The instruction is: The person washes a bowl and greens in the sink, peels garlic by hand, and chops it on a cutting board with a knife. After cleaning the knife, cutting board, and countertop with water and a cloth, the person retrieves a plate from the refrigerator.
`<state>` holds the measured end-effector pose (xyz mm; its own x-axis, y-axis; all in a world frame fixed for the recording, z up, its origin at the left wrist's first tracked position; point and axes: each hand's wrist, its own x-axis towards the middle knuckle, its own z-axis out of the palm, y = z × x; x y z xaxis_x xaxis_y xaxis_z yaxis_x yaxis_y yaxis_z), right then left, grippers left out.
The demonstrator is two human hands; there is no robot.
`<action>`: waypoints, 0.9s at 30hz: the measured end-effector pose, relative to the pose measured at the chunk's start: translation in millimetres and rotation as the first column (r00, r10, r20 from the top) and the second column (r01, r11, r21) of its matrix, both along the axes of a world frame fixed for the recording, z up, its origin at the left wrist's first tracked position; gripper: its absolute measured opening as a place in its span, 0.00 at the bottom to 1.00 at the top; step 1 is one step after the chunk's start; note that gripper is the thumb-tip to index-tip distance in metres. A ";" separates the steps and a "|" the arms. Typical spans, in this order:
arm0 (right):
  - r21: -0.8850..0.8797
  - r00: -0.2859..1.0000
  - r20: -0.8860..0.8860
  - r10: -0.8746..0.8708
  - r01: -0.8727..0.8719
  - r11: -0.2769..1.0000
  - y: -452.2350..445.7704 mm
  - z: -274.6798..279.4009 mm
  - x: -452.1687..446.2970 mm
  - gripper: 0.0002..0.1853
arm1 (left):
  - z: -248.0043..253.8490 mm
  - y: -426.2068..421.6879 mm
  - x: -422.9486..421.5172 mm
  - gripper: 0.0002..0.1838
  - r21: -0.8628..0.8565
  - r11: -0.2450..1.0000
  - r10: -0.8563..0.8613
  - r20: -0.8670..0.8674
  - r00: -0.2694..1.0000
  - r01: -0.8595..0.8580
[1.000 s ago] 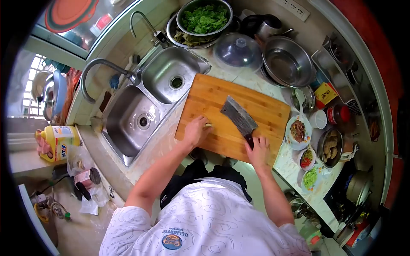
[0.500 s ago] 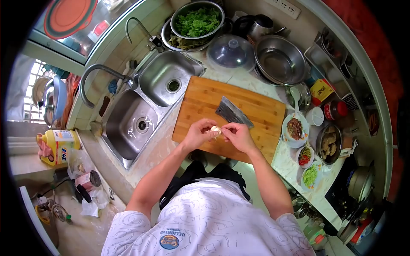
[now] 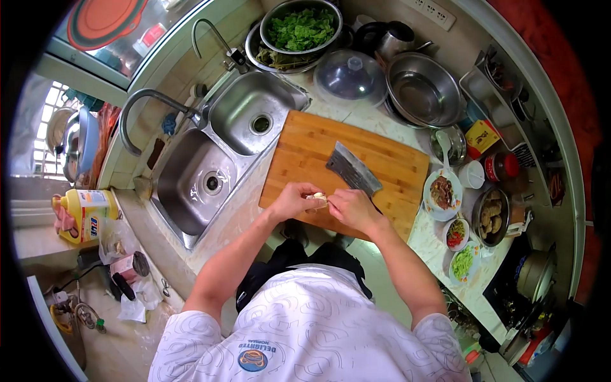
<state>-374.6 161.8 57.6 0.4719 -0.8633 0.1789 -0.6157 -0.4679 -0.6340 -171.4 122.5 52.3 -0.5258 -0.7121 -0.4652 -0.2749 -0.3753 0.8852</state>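
My left hand (image 3: 294, 200) is closed around a pale garlic piece (image 3: 317, 197), held over the near edge of the wooden cutting board (image 3: 286, 153). My right hand (image 3: 354, 209) presses against the garlic from the other side, its fingers curled and pinched at it. How much of the garlic the right fingertips grip is partly hidden. Beyond both hands a cleaver (image 3: 353, 169) lies flat on the board, its handle end partly behind my right hand.
A double steel sink (image 3: 232, 162) with taps is at left. Behind stand a bowl of green leaves (image 3: 300, 28), a clear lid (image 3: 349, 76) and a steel basin (image 3: 423, 89). At right are a meat plate (image 3: 442, 191), chopped peppers (image 3: 456, 235) and chopped greens (image 3: 463, 262).
My right hand has turned, with its fingers more curled in at the garlic and its back facing up. The left hand stays nearly in place. The view has shifted slightly.
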 end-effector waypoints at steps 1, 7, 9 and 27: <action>0.015 1.000 -0.015 -0.005 0.005 1.000 -0.3 -2.4 0.6 0.05 | -0.5 -2.2 1.8 0.12 0.027 0.999 -0.029 -0.028 0.999 0.030; 0.195 0.949 0.204 -0.240 0.201 0.960 2.9 -7.9 2.6 0.04 | 2.9 -2.0 -0.2 0.15 0.143 0.990 0.033 -0.136 0.990 -0.013; 0.283 0.902 0.259 -0.345 0.271 0.920 2.6 -0.9 4.1 0.05 | 6.5 -2.5 -1.4 0.16 0.182 0.982 0.075 -0.135 0.988 -0.049; -0.075 0.988 -0.067 -0.140 0.135 0.988 -6.3 -4.2 8.1 0.05 | -0.6 0.2 -17.6 0.17 -0.177 0.984 0.012 0.145 0.989 0.014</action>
